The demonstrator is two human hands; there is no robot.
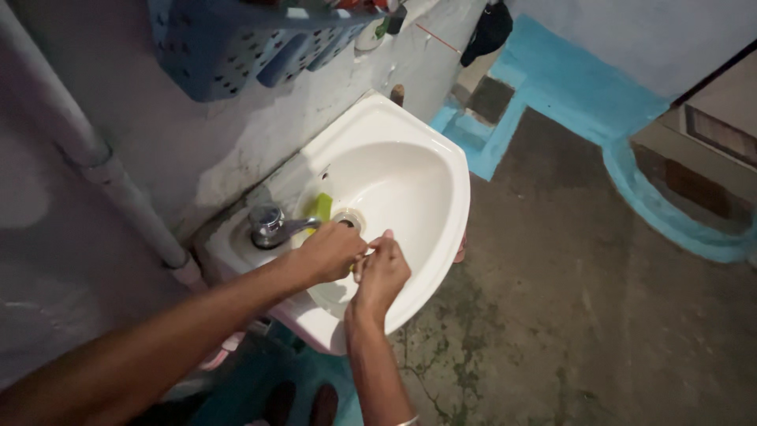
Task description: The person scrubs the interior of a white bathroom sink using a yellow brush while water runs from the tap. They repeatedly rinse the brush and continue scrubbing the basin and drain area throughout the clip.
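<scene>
Both hands meet over the bowl of a white wall-mounted basin point(441, 197), held low above its near side. The left hand point(330, 252) is curled, knuckles up, its fingers folded in toward the right hand point(382, 272), which is also curled with its fingertips pointing up and toward the left hand; the two touch at the fingers. Something small and pale seems pinched between them, but it is too hidden by the fingers to tell what it is, or whether either hand truly grips it. Just beyond the left hand, partly covered by its knuckles, lies a yellow-green object point(320, 207) inside the bowl. It looks flat, smooth and oblong, of one bright colour. Its long axis runs from the hands up toward the basin's back rim, tilted slightly, with the far end leaning on the sloping wall of the bowl and the near end lost behind the left hand; a little of the same colour shows below the hand near the right fingers. Beside it, to the right, sits the round metal drain point(348, 220), just past the left fingertips. A chrome tap point(272, 225) stands on the basin's rim to the left of the left hand, its spout reaching toward the yellow-green object. Farther off, above the hands, a blue perforated basket point(236, 55) hangs on the grey wall, and a grey pipe point(102, 158) runs down the wall left of the forearm.
</scene>
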